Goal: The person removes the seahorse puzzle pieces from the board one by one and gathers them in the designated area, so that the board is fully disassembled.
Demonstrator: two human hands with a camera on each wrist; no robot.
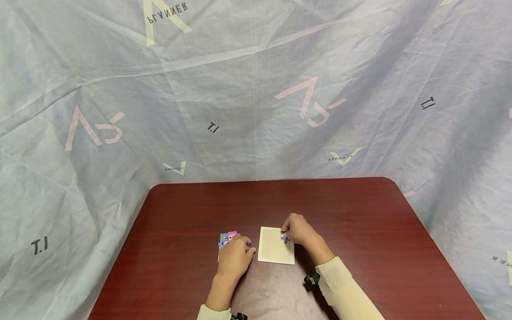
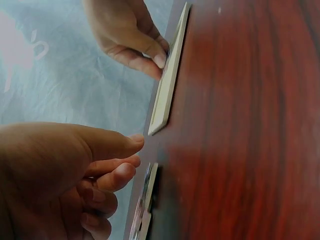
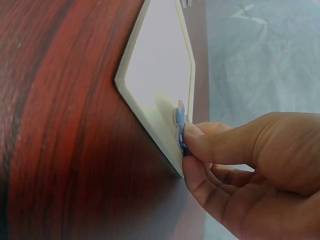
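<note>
A cream puzzle tray with a raised rim lies flat on the table. Between thumb and fingers my right hand pinches a blue jigsaw piece over the tray's far right corner. In the head view part of that piece is covered by the fingers. My left hand hovers just above a group of colourful jigsaw pieces left of the tray and hides many of them. Seen from the left wrist, its fingers are loosely bent, apart from the pieces, with nothing visible between them.
The dark red wooden table has rounded far corners. A pale printed cloth hangs behind it and along both sides. Each wrist wears a small black device, such as the right one.
</note>
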